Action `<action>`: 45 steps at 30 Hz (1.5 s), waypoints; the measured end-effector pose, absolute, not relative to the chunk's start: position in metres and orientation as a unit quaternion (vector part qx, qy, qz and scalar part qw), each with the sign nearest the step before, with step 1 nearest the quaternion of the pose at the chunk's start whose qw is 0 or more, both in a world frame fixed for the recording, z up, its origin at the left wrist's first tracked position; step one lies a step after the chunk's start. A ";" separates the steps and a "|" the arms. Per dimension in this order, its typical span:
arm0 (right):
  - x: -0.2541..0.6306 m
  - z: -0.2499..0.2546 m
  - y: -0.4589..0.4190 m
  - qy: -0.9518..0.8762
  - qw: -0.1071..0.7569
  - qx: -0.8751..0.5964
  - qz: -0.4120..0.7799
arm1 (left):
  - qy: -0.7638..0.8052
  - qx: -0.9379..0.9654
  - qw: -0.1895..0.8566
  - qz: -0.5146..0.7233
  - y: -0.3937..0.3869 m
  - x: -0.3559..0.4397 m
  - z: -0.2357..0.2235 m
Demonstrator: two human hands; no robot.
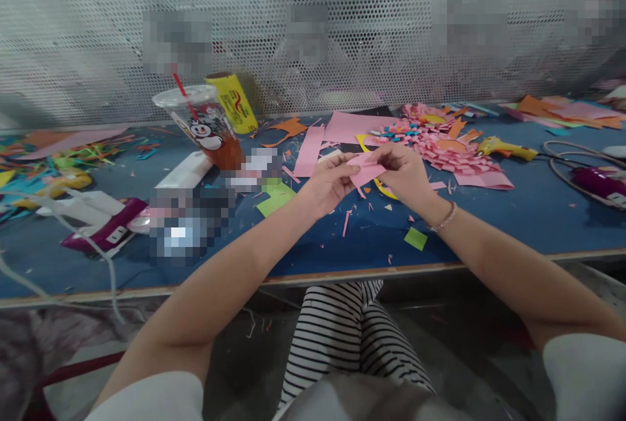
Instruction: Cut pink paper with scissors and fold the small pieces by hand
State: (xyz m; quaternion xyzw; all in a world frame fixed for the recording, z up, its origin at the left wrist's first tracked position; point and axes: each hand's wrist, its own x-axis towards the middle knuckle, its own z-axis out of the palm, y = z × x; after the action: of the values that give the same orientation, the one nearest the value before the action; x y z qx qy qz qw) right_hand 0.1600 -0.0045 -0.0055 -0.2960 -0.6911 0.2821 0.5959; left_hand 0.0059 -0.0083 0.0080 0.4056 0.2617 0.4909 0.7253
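So the small pink paper (368, 171) is up over the blue counter (313, 238), pinched in the grip of both the left hand (332, 183) and right hand (398, 170). Fringed pink flowers (452, 150) sit just past it. Off left there's a clear plastic cup (203, 122) with reddish-brown drink and a red straw (180, 84), beside a yellow can (232, 103).

Striped trousers and pale short sleeves
Thin black stripes on white trousers (337, 336); pinkish beaded bracelet (445, 216) above right hand (402, 173)
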 end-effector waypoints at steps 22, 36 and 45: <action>0.161 -0.001 -0.008 -0.721 0.579 -0.281 0.257 | 0.250 0.430 0.715 0.491 -0.010 0.004 0.007; 0.158 0.003 -0.015 -0.708 0.596 -0.290 0.242 | 0.235 0.443 0.719 0.482 -0.009 0.003 0.008; 0.159 0.000 -0.009 -0.698 0.610 -0.278 0.253 | 0.223 0.480 0.695 0.487 -0.011 0.004 0.011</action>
State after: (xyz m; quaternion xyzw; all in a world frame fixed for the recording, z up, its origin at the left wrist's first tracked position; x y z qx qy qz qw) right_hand 0.1595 -0.0093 0.0001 -0.2776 -0.6983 0.2525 0.6095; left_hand 0.0037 -0.0107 0.0111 0.4800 0.2232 0.4867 0.6949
